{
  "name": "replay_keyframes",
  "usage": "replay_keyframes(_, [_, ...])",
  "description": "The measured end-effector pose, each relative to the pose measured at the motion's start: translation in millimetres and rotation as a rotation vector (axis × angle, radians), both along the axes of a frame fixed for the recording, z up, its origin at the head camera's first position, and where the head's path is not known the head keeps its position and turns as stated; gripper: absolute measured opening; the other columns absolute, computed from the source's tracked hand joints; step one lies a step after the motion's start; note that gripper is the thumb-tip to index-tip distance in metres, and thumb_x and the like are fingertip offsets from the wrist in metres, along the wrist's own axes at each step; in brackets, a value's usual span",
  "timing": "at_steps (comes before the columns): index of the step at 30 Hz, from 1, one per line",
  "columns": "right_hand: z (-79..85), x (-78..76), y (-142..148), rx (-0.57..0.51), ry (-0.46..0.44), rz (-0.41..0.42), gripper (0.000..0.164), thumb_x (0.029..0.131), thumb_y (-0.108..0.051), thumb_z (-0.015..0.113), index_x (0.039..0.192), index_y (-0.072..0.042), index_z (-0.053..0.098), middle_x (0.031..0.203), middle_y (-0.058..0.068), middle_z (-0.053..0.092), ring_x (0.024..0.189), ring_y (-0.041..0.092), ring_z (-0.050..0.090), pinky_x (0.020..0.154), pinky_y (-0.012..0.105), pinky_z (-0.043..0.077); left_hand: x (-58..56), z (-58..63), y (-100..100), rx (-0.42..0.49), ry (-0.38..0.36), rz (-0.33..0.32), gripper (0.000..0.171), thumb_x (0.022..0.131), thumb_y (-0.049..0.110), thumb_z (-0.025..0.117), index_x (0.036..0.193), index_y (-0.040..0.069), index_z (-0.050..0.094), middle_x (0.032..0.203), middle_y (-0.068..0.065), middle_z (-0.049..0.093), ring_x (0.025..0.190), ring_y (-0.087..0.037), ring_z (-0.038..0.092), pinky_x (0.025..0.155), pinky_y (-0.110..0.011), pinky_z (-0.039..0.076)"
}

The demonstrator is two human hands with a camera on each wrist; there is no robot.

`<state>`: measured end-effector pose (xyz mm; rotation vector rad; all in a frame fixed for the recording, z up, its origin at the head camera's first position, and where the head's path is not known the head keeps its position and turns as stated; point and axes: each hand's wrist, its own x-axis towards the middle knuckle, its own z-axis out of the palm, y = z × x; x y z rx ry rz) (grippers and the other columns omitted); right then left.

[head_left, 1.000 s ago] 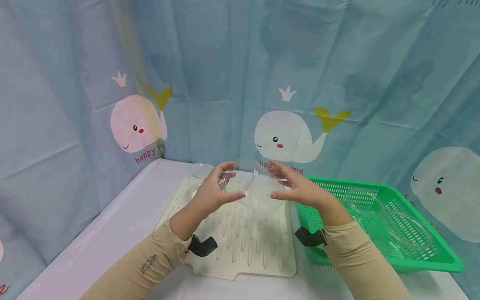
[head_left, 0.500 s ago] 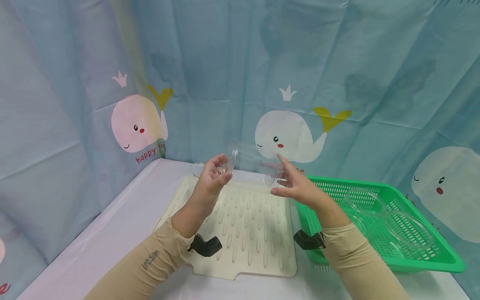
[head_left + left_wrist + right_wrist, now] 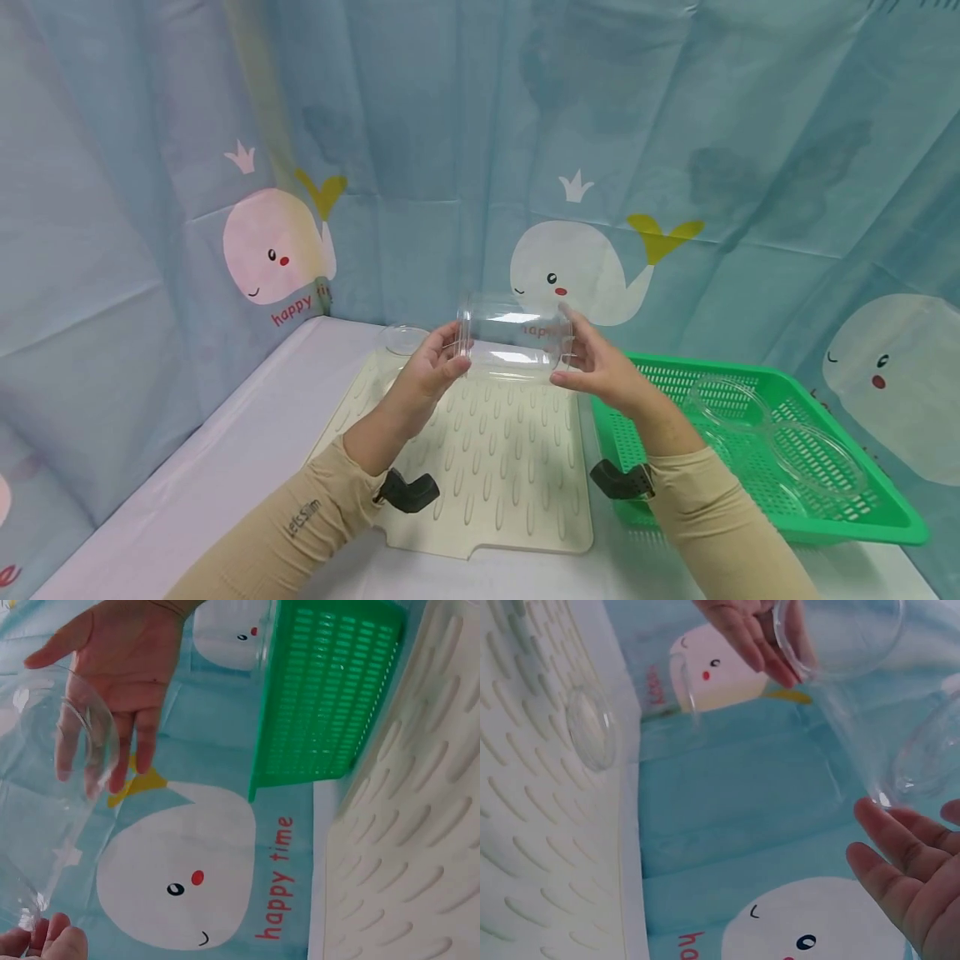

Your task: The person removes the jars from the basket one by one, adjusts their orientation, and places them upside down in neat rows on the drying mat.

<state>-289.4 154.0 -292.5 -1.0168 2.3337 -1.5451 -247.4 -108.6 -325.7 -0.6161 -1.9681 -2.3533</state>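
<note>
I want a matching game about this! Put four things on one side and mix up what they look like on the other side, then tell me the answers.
Things:
1. held jar
2. basket
3. mat
4. curtain

What they look like:
A. cream, with long bumps
B. light blue, hanging at the back
C. see-through, tipped on its side
D. green, with lots of little holes

Right pairs: 1-C, 2-D, 3-A, 4-B
</note>
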Motion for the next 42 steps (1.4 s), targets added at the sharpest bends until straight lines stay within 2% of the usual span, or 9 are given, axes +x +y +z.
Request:
replay_keyframes(4, [2.6, 0.4, 1, -0.042, 0.018, 0.001, 0.093, 0.081, -0.028, 0.069, 0.148, -0.029, 0.005, 0.145, 0.013, 0.023, 0.126, 0.033, 0.037, 0.097, 0.049, 0.039, -0.6, -3.4, -3, -0.041, -0.011, -0.025, 0.116, 0.064, 0.058, 0.074, 0.144, 0.002, 0.011, 0.146, -0.019, 0.02, 0.136, -0.03, 0.02, 0.109, -0.048, 0.019])
replay_keyframes(8, [4.7, -0.7, 0, -0.12, 0.013, 0.035, 0.09, 0.081, -0.024, 0.069, 0.147, -0.031, 0.008, 0.143, 0.014, 0.024, 0.125, 0.033, 0.038, 0.093, 0.036, 0.045, -1.2, -6.9, -4, -0.082, -0.031, -0.053, 0.115, 0.064, 0.056, 0.074, 0.144, 0.004, 0.011, 0.146, -0.018, 0.023, 0.135, -0.03, 0.022, 0.108, -0.05, 0.022])
replay_keyframes(11, [4.4, -1.8, 1, -0.173, -0.007, 0.043, 0.089, 0.082, -0.017, 0.068, 0.148, -0.027, 0.009, 0.144, 0.013, 0.025, 0.127, 0.031, 0.036, 0.094, 0.029, 0.044, -1.0, -9.4, -4, -0.107, -0.04, -0.061, 0.114, 0.064, 0.056, 0.075, 0.144, 0.006, 0.011, 0.145, -0.017, 0.025, 0.135, -0.029, 0.023, 0.106, -0.051, 0.025])
replay_keyframes(17, [2.7, -1.7, 1, -0.229, -0.02, 0.027, 0.086, 0.084, -0.016, 0.065, 0.148, -0.018, 0.008, 0.147, 0.011, 0.024, 0.133, 0.028, 0.028, 0.106, 0.038, 0.03, 0.8, -13.9, -2, -0.109, -0.057, -0.07, 0.11, 0.066, 0.048, 0.077, 0.145, 0.016, 0.009, 0.142, -0.015, 0.026, 0.135, -0.027, 0.022, 0.104, -0.05, 0.028])
replay_keyframes(23, [0.9, -2.4, -2, -0.307, -0.032, 0.073, 0.084, 0.085, -0.016, 0.064, 0.148, -0.011, 0.008, 0.146, 0.018, 0.025, 0.135, 0.031, 0.024, 0.098, 0.019, 0.037, 0.0, -17.4, 1, -0.1, -0.054, -0.088, 0.097, 0.075, 0.026, 0.075, 0.145, 0.016, 0.008, 0.138, -0.017, 0.03, 0.136, -0.027, 0.022, 0.107, -0.048, 0.026])
replay_keyframes(30, [-0.2, -1.0, -7, -0.393, -0.059, 0.182, 0.09, 0.083, -0.022, 0.068, 0.147, -0.003, 0.006, 0.147, 0.021, 0.02, 0.136, 0.025, 0.024, 0.103, 0.023, 0.031, 0.3, -22.2, 2, -0.142, -0.047, -0.148, 0.098, 0.076, 0.022, 0.075, 0.146, 0.014, 0.006, 0.144, -0.017, 0.027, 0.137, -0.029, 0.019, 0.105, -0.051, 0.027])
replay_keyframes(33, [1.2, 1.4, -9, -0.395, -0.04, 0.175, 0.092, 0.081, -0.025, 0.07, 0.146, -0.002, 0.01, 0.149, 0.021, 0.016, 0.136, 0.022, 0.025, 0.101, 0.02, 0.033, -0.5, -24.7, 2, -0.154, -0.033, -0.167, 0.1, 0.076, 0.022, 0.076, 0.146, 0.015, 0.006, 0.146, -0.016, 0.025, 0.138, -0.028, 0.018, 0.107, -0.051, 0.023])
replay_keyframes(37, [2.6, 4.1, -11, -0.392, -0.013, 0.15, 0.094, 0.077, -0.027, 0.074, 0.146, -0.003, 0.014, 0.148, 0.021, 0.018, 0.135, 0.025, 0.027, 0.1, 0.019, 0.035, -3.5, -27.1, 0, -0.18, 0.001, -0.182, 0.104, 0.074, 0.025, 0.077, 0.147, 0.016, 0.003, 0.148, -0.015, 0.024, 0.138, -0.028, 0.018, 0.109, -0.049, 0.017])
replay_keyframes(42, [1.7, 5.4, -11, -0.383, 0.017, 0.132, 0.094, 0.076, -0.027, 0.075, 0.145, -0.004, 0.016, 0.148, 0.018, 0.02, 0.134, 0.027, 0.028, 0.1, 0.02, 0.036, -6.6, -27.7, -3, -0.209, -0.003, -0.174, 0.098, 0.078, 0.021, 0.074, 0.147, 0.018, 0.004, 0.148, -0.011, 0.023, 0.138, -0.025, 0.02, 0.108, -0.048, 0.022])
